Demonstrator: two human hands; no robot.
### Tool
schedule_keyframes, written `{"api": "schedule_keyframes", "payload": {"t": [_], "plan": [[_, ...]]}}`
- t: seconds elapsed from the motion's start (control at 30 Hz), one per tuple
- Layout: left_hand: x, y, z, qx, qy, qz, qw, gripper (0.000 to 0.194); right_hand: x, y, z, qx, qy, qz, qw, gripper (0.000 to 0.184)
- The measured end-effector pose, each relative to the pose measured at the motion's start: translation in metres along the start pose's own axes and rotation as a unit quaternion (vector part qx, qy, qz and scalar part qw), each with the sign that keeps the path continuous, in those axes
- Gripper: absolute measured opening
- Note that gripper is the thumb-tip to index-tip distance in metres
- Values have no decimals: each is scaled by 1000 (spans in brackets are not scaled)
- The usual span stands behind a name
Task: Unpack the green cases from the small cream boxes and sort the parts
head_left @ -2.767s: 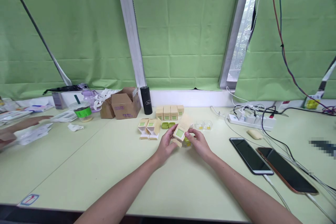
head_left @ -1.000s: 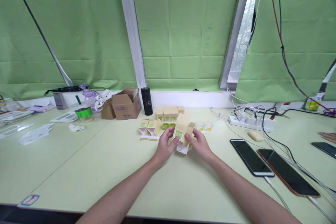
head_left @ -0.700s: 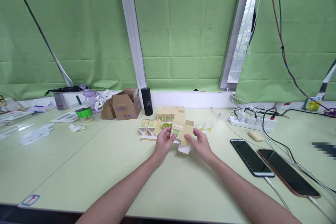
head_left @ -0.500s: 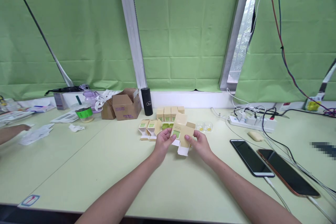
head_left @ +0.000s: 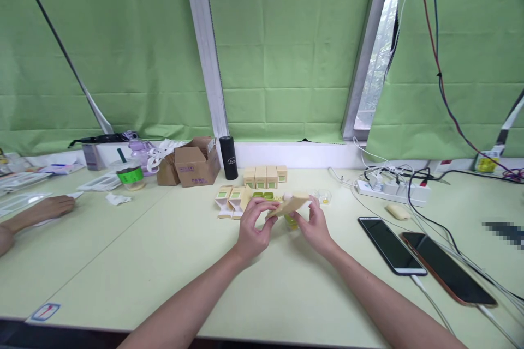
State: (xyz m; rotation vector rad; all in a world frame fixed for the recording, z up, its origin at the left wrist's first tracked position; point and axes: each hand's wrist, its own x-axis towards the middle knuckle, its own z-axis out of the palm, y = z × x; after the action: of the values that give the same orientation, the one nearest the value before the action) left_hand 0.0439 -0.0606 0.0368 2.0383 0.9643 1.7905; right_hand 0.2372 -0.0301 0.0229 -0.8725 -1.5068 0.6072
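Between my hands is a small tan folding carton (head_left: pixel 289 205), flattened and tilted so that I see it almost edge-on. My left hand (head_left: pixel 254 224) pinches its left end with thumb and fingers. At its right end, my right hand (head_left: pixel 314 228) grips it the same way. A yellow-green patch (head_left: pixel 292 222) shows just under the carton; I cannot tell what it belongs to. Beyond my left hand lie partly folded cartons (head_left: pixel 232 199) with green windows. Green square cups (head_left: pixel 263 195) and a clear plastic tray (head_left: pixel 325 197) sit behind the held carton, partly hidden.
Several finished tan boxes (head_left: pixel 261 177) stand in a row at the back, near a black bottle (head_left: pixel 228 158) and a brown cardboard box (head_left: pixel 197 162). Phones (head_left: pixel 392 245) with cables and a power strip (head_left: pixel 393 192) lie right. Another person's hand (head_left: pixel 55 207) rests at far left.
Both hands have turned the carton from facing me to nearly edge-on, with its flaps no longer hanging down. The other person's hand has moved right, onto the papers.
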Motion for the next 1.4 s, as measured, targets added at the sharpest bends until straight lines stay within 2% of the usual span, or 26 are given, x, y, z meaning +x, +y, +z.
{"api": "schedule_keyframes", "payload": {"t": [0.1, 0.17, 0.27, 0.5, 0.67, 0.77, 0.87, 1.0, 1.07, 1.23, 1.4], "plan": [[-1, 2, -1, 64, -4, 89, 994, 29, -2, -1, -3, -27, 6, -23, 999, 39], [-2, 1, -2, 106, 0, 120, 987, 34, -3, 0, -4, -26, 14, -26, 999, 45], [-3, -1, -1, 140, 9, 119, 983, 34, -3, 3, -4, -14, 25, -9, 1000, 47], [-4, -5, -1, 134, -12, 108, 985, 32, -2, 13, 0, 8, 41, 57, 997, 49], [-3, -5, -1, 150, 6, 126, 981, 27, -2, 14, 1, 2, 31, 34, 999, 45], [0, -5, 1, 132, 52, 98, 985, 15, -3, 8, 5, -23, 23, 29, 999, 36], [2, -7, 2, 85, 90, 33, 992, 3, -7, 3, 11, -22, 3, 18, 1000, 35], [2, -14, 3, 26, 116, -85, 989, 18, -15, 1, 19, 23, -17, 19, 999, 41], [2, -18, 4, 10, 119, -118, 986, 22, -18, 0, 21, 31, -21, 23, 999, 39], [3, -26, 6, 5, 104, -159, 982, 27, -11, -11, 20, 12, -46, 14, 999, 20], [5, -19, 6, -2, 62, -172, 983, 30, 23, -4, 14, 52, -18, 57, 997, 18]]}}
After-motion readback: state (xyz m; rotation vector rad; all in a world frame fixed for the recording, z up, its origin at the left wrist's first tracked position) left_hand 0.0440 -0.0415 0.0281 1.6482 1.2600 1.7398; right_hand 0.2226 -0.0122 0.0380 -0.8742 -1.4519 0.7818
